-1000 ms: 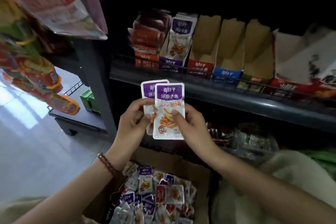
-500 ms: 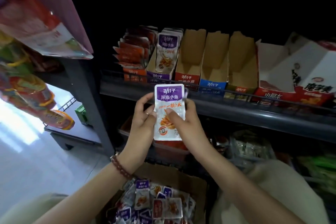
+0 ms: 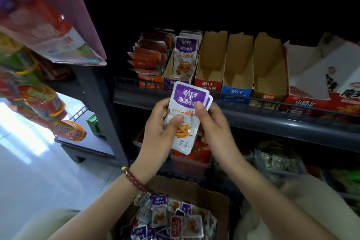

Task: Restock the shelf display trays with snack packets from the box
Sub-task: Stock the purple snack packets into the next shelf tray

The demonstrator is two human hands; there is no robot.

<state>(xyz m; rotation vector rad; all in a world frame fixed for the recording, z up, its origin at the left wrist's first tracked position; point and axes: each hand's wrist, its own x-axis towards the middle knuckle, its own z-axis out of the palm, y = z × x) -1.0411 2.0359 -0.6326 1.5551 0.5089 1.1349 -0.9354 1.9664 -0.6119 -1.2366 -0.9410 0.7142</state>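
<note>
Both hands hold a small stack of purple-topped white snack packets just below the shelf rail. My left hand grips the stack from the left with its thumb across the front. My right hand pinches the stack's right edge. On the shelf above stand display trays: an orange tray full of orange packets, a purple tray holding purple packets, then a red tray, a blue tray and another orange tray with no packets visible. The cardboard box of mixed packets sits below.
A dark shelf rail runs in front of the trays. Larger red and white cartons stand at the right. Snack bags hang at the left. A lower shelf holds a red bin and clear packets.
The two offset packets were squared into one stack, which now tilts to the right. The view has shifted, so the shelf sits higher and nearer.
</note>
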